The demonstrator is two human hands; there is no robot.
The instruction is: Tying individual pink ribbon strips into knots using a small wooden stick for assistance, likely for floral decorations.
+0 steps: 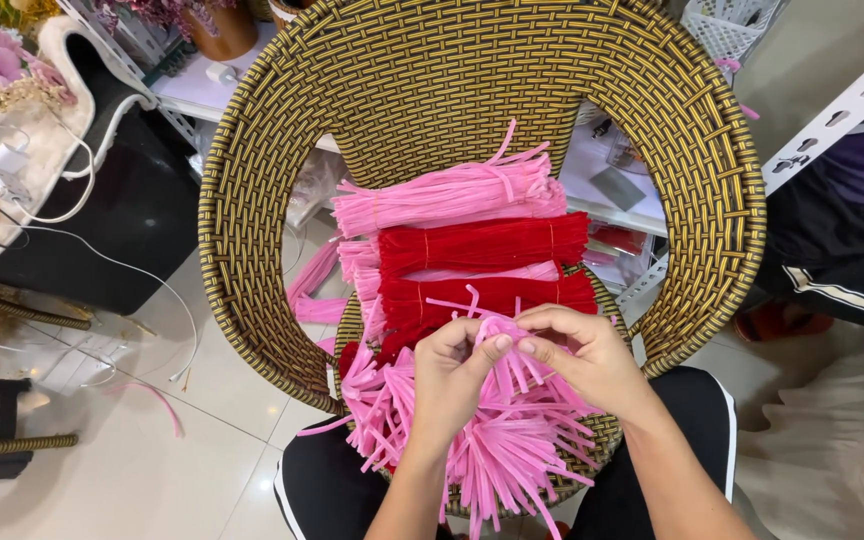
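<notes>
- Nearest the camera, the person's knees in black trousers (332, 490) frame the bottom of the view, with both forearms reaching forward between them.
- The left hand (455, 375) is curled closed around a bunch of pink pipe cleaners (512, 440), whose loose ends fan out downward over the lap.
- The right hand (587, 355) meets it from the right, thumb and forefinger pinched together on the top strands of the same bunch, the other fingers loosely bent.
- The bunch sits at the front edge of a woven yellow-and-black wicker chair (252, 200), and the hands hide where it is gathered.
- Behind the hands on the seat lie two red pipe cleaner bundles (482, 245) and a tied pink bundle (452, 195) furthest back.
- More pink strands (312, 290) hang through the chair's side opening.
- On the tiled floor (152, 440) to the left run white cables (102, 255); a white slotted shelf (842, 115) stands at right.
</notes>
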